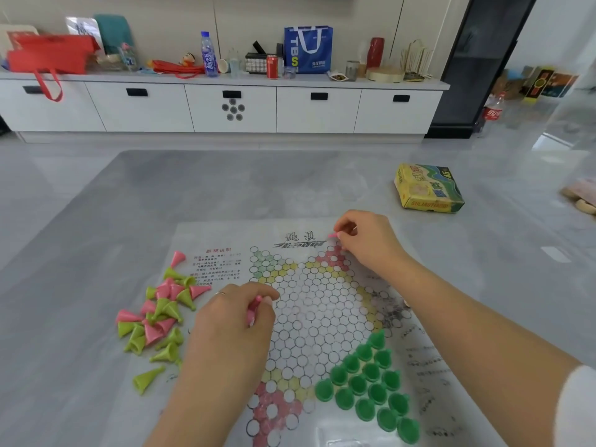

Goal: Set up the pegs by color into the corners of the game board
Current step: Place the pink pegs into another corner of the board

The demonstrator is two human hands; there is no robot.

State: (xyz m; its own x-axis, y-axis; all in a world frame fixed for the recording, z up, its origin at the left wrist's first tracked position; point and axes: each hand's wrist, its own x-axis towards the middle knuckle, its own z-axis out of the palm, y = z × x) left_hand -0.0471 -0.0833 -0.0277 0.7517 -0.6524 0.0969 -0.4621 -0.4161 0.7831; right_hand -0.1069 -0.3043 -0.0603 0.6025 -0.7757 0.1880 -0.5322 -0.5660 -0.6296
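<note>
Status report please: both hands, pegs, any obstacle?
Right hand pinches a pink plastic cone peg over the far red corner. Left hand grips pink pegs. Dark green pegs set. No obstacle.

Plenty of open room on the grey table [225, 188] beyond the game board [322, 317], with only a yellow box [427, 188] sitting off to the far right. The board's middle was all bare circles. The near right corner was packed with upright dark green pegs [371, 382], and a loose heap of pink and lime pegs [158, 314] crowded the board's left edge. Both forearms stretched over the near side.
</note>
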